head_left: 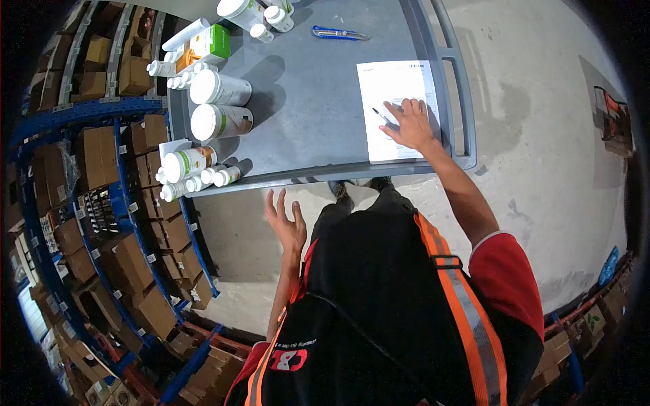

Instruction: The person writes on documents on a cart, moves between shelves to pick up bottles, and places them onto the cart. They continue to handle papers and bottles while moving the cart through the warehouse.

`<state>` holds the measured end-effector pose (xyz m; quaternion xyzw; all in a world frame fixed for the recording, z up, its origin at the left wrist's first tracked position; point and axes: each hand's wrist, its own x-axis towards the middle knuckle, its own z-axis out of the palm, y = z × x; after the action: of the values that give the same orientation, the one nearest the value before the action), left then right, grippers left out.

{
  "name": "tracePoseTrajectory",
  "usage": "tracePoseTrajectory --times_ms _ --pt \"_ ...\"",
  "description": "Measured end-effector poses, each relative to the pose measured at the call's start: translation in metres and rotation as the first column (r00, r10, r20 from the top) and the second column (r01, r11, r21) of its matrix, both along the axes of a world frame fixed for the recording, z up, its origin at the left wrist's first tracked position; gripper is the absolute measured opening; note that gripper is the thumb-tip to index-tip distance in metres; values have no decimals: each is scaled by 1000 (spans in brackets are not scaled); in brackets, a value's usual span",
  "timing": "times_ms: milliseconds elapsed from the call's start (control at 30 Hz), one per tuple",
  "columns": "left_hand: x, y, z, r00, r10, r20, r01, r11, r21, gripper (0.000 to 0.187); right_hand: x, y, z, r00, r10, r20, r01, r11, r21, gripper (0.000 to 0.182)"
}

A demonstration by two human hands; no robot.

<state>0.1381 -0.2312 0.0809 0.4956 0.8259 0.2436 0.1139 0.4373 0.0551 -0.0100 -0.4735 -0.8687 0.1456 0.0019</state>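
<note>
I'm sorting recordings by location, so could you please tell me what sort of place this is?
Probably a warehouse or stockroom: blue-framed racks hold many cardboard boxes, and a grey cart carries white containers.

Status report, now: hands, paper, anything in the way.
Left hand empty, spread, off the cart. Right hand over printed sheet, at pen; grip unclear. Sheet on cart, partly covered by that hand. Blue cutter clear of sheet.
</note>
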Motion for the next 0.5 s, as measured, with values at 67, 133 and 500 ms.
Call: tracePoseTrajectory --times_ms 67,133,500 --pt "-6 -6 -3 999 29 24 -29 1000 3 42 -3 -7 5 1000 -21 12 20 999 29 72" --pt "-11 -17 -8 996 80 41 -81 996 32 44 -2 -23 -26 994 -92 -66 100 986 136 70" --pt "-124 -180 -14 878 473 71 -476 854 210 42 -288 -182 97 668 434 -604 -316 901 299 22"
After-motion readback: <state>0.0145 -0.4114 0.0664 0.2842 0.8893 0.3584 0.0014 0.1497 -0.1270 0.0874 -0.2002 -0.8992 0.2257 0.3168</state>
